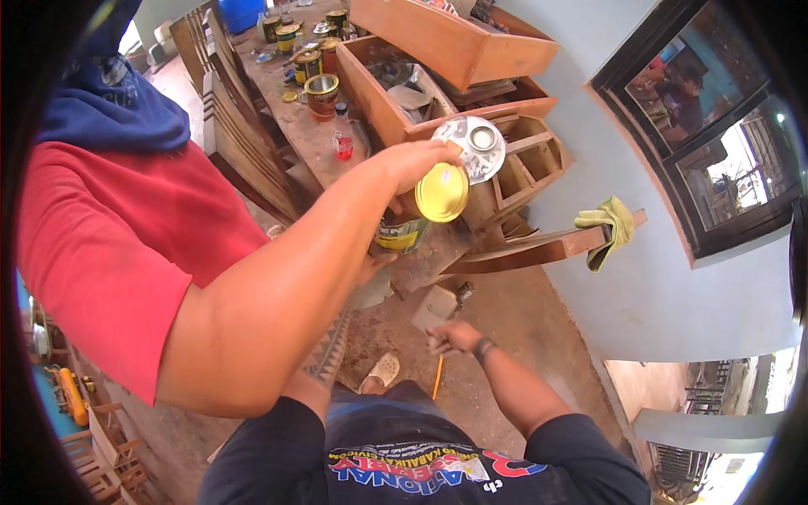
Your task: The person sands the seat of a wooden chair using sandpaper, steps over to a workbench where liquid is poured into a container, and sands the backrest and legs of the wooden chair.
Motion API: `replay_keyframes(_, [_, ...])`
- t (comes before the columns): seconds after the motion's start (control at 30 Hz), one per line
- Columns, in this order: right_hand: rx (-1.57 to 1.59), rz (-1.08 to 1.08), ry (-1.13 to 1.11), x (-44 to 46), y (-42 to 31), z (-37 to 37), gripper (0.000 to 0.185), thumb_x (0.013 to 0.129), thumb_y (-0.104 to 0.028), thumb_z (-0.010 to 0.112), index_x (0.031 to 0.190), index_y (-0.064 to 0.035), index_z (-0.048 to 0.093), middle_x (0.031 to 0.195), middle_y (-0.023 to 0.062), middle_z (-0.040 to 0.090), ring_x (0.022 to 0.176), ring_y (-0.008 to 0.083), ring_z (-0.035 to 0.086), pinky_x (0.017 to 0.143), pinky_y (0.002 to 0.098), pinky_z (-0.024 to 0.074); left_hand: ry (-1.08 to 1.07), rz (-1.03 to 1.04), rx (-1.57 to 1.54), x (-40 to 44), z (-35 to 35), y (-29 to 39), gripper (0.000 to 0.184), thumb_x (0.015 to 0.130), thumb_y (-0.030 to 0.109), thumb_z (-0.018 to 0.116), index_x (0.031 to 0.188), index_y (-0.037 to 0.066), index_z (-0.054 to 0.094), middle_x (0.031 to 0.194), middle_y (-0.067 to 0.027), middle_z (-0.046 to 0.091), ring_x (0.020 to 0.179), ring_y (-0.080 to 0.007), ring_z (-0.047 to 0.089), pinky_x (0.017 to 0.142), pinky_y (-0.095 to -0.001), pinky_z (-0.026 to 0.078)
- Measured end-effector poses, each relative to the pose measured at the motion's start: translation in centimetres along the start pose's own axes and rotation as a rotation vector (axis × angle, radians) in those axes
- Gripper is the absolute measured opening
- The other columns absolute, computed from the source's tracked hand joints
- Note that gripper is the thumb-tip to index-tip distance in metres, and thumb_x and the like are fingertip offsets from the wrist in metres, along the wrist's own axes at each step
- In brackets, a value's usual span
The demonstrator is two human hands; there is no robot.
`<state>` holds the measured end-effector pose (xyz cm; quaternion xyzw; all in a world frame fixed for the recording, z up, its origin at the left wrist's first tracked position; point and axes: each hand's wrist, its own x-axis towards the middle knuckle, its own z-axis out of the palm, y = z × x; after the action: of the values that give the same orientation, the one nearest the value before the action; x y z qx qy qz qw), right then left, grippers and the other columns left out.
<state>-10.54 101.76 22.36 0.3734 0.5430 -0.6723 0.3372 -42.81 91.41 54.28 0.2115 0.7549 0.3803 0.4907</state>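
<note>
My right hand [454,338], with a dark band at the wrist, is closed low over the floor. A thin orange stick [438,378] extends from under its fingers. My tattooed left forearm passes behind a co-worker's arm. Most of my left hand [373,266] is hidden there; the fingers that show curl at the lower side of a labelled can [401,236]. Above the can, the co-worker's hand [421,163] is at a round golden lid [442,193]. Beside that lid is a paint-smeared silvery disc [481,148] with a ring in its middle.
The co-worker in a red shirt [109,219] stands close on the left. Several cans [322,98] and a bottle of red liquid [342,139] stand on the table. Wooden drawers [454,50] are stacked behind. A greenish glove [608,229] hangs over a curved wooden piece [539,251].
</note>
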Motion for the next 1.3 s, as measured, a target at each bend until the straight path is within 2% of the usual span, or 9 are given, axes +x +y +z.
replay_keyframes(0.13, [-1.659, -0.446, -0.042, 4.2, 17.0, -9.5, 0.029, 0.103, -0.038, 0.067, 0.123, -0.0221, 0.081, 0.11, 0.0212, 0.079, 0.11, 0.0367, 0.076, 0.09, 0.0463, 0.062, 0.164, 0.643, 0.386, 4.9, -1.6, -3.5, 0.039, 0.104, 0.033, 0.057, 0.141, 0.028, 0.07, 0.152, -0.0044, 0.061, 0.126, -0.0317, 0.068, 0.09, -0.0616, 0.066])
replay_keyframes(0.37, [-0.739, 0.342, 0.196, -6.0, 27.6, -11.9, 0.04, 0.093, -0.042, 0.069, 0.102, -0.0072, 0.086, 0.112, 0.0227, 0.081, 0.099, 0.0327, 0.08, 0.087, 0.0408, 0.062, 0.061, 0.46, 0.394, 2.0, -1.3, -2.0, 0.038, 0.111, 0.03, 0.049, 0.143, 0.022, 0.068, 0.159, 0.0017, 0.053, 0.134, -0.0323, 0.064, 0.08, -0.053, 0.073])
replay_keyframes(0.6, [-1.473, -0.246, 0.058, -2.3, 32.4, -12.1, 0.032, 0.101, -0.028, 0.063, 0.127, -0.0202, 0.08, 0.106, 0.018, 0.081, 0.106, 0.0344, 0.078, 0.096, 0.0424, 0.0608, 0.12, 0.56, 0.512, 2.4, -1.4, -2.7, 0.041, 0.112, 0.028, 0.045, 0.145, 0.02, 0.067, 0.156, -0.0012, 0.056, 0.129, -0.0308, 0.068, 0.069, -0.049, 0.072])
replay_keyframes(0.7, [-1.62, -0.458, 0.044, -3.5, 25.7, -9.1, 0.034, 0.102, -0.029, 0.062, 0.131, -0.0216, 0.078, 0.106, 0.0174, 0.081, 0.108, 0.0349, 0.077, 0.097, 0.0431, 0.0604, 0.067, 0.117, 0.301, -0.9, -0.5, -0.1, 0.043, 0.11, 0.021, 0.045, 0.147, 0.022, 0.067, 0.149, -0.0059, 0.063, 0.132, -0.0276, 0.066, 0.077, -0.0455, 0.07])
replay_keyframes(0.8, [-1.32, -0.217, 0.153, -4.1, 19.8, -6.1, 0.033, 0.103, -0.037, 0.067, 0.126, -0.0161, 0.08, 0.109, 0.0178, 0.08, 0.108, 0.033, 0.077, 0.094, 0.0421, 0.0616, 0.338, 0.926, 0.817, 5.2, -1.8, -5.2, 0.043, 0.108, 0.019, 0.047, 0.145, 0.027, 0.068, 0.147, -0.0059, 0.065, 0.136, -0.0268, 0.064, 0.1, -0.0402, 0.063])
replay_keyframes(0.87, [-1.03, -0.077, 0.192, -4.1, 16.3, -3.4, 0.037, 0.104, -0.042, 0.07, 0.122, -0.0125, 0.081, 0.112, 0.018, 0.08, 0.109, 0.0318, 0.077, 0.091, 0.0414, 0.0624, 0.181, 0.615, 0.631, 4.2, -1.0, -4.0, 0.043, 0.106, 0.017, 0.049, 0.143, 0.027, 0.07, 0.149, -0.0023, 0.065, 0.137, -0.0267, 0.063, 0.115, -0.0359, 0.052])
replay_keyframes(1.0, [-0.488, -0.066, -0.093, -0.7, 11.1, 1.9, 0.048, 0.104, -0.053, 0.073, 0.119, -0.0076, 0.082, 0.112, 0.0106, 0.081, 0.104, 0.02, 0.075, 0.087, 0.0369, 0.0624, 0.414, 1.088, 0.709, 9.8, -1.2, -6.5, 0.039, 0.1, 0.014, 0.055, 0.134, 0.022, 0.074, 0.144, -0.0043, 0.071, 0.13, -0.0299, 0.067, 0.106, -0.0418, 0.057])
replay_keyframes(1.17, [-0.437, -0.12, -0.472, 3.0, 3.1, 12.9, 0.051, 0.106, -0.054, 0.071, 0.121, -0.0063, 0.08, 0.111, 0.0043, 0.079, 0.099, 0.0152, 0.071, 0.091, 0.0348, 0.0601, 0.028, -0.311, -0.968, -8.6, 18.3, -46.4, 0.045, 0.111, 0.032, 0.061, 0.144, 0.002, 0.061, 0.143, -0.0146, 0.068, 0.129, -0.0322, 0.066, 0.103, -0.0435, 0.06])
replay_keyframes(1.3, [-0.685, -0.118, -0.688, 4.2, -1.3, 20.5, 0.048, 0.107, -0.052, 0.071, 0.121, -0.0064, 0.077, 0.11, 0.0032, 0.077, 0.1, 0.0159, 0.071, 0.09, 0.0343, 0.0586, 0.289, -0.169, -1.386, -18.7, 18.4, -47.2, 0.044, 0.111, 0.028, 0.067, 0.138, -0.006, 0.063, 0.133, -0.0174, 0.072, 0.117, -0.0294, 0.072, 0.099, -0.0431, 0.063])
